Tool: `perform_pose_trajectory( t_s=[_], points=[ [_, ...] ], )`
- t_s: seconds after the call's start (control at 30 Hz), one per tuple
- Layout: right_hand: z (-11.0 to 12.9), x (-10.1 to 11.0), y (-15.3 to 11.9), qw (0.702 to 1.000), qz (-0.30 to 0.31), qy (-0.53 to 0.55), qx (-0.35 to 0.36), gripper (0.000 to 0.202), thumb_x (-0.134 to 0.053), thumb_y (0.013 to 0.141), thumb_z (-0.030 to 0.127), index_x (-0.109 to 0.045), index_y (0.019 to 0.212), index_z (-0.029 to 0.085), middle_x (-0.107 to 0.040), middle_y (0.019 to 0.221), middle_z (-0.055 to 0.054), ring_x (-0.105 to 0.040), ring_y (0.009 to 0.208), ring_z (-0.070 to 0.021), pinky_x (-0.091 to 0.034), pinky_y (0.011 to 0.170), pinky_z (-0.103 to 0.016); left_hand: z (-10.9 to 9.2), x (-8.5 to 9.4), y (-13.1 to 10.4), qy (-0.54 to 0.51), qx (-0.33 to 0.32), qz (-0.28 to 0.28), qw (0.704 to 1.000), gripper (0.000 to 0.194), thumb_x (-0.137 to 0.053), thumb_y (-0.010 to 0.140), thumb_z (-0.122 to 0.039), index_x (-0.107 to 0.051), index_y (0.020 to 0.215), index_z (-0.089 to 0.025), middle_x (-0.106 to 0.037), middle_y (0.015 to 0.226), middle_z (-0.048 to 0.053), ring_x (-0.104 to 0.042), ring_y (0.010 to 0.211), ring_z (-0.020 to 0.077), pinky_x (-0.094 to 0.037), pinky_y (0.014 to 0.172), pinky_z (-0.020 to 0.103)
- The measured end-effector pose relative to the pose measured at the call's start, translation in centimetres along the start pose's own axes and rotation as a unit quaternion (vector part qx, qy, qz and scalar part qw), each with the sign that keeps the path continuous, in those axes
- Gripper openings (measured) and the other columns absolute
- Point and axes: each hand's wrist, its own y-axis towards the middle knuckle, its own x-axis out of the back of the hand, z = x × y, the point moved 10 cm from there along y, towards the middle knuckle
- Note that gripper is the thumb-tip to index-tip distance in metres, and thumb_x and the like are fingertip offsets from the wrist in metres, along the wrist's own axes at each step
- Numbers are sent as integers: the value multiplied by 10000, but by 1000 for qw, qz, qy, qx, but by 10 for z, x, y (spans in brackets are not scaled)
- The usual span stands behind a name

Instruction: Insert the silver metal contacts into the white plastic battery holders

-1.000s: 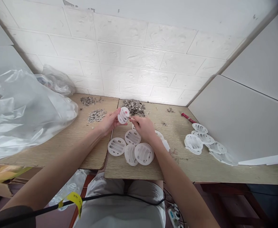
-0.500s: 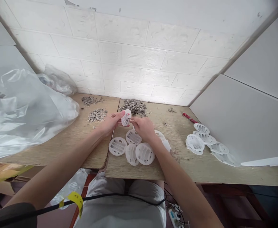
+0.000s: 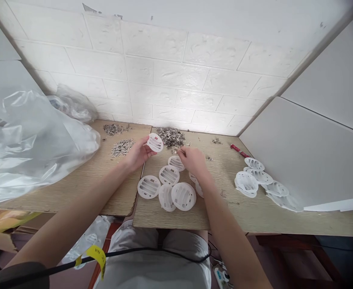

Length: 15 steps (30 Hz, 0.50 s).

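Observation:
My left hand [image 3: 140, 153] is closed on the edge of a round white plastic battery holder [image 3: 155, 143], tilted up above the table with its slots showing. My right hand [image 3: 192, 160] hovers to the right with thumb and forefinger pinched together; whatever is between them is too small to make out. Just beyond the fingertips lies a heap of small metal pieces [image 3: 172, 137]. Several more round battery holders [image 3: 169, 175] lie grouped on the table in front of me, some partly covered by my right forearm.
Two smaller piles of metal parts [image 3: 122, 147] lie on the left tabletop. Large clear plastic bags [image 3: 37, 144] bulge at the left. More round holders [image 3: 246, 182] are stacked at right, by a red-handled tool [image 3: 239, 151]. A white tiled wall [image 3: 170, 80] closes off the back.
My right hand has come away from the held holder, moving right to beside the metal heap. My left hand has shifted slightly left and up, turning the holder's face more into view.

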Motion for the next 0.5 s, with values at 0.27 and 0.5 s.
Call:
perform_pose_trajectory(
  t_s=[0.27,0.5],
  points=[
    [-4,-10,-1,999,34,-17,-6,218,-513,892,211,-671,748,172,-659,782,-74,-568,674,-166,-307,540,-258,6,1,-2,-35,43,-22,998,192,-591,764,-61,-688,930,-70,-719,970,123,-668,785,140,-562,694,213],
    [22,3,-8,998,1,-39,43,197,-526,911,214,-705,964,151,-652,996,-124,-567,969,-247,-424,791,-345,4,10,-2,-22,28,-75,997,86,-650,768,-30,-694,826,-75,-720,829,87,-642,656,100,-550,623,192]
  ],
)
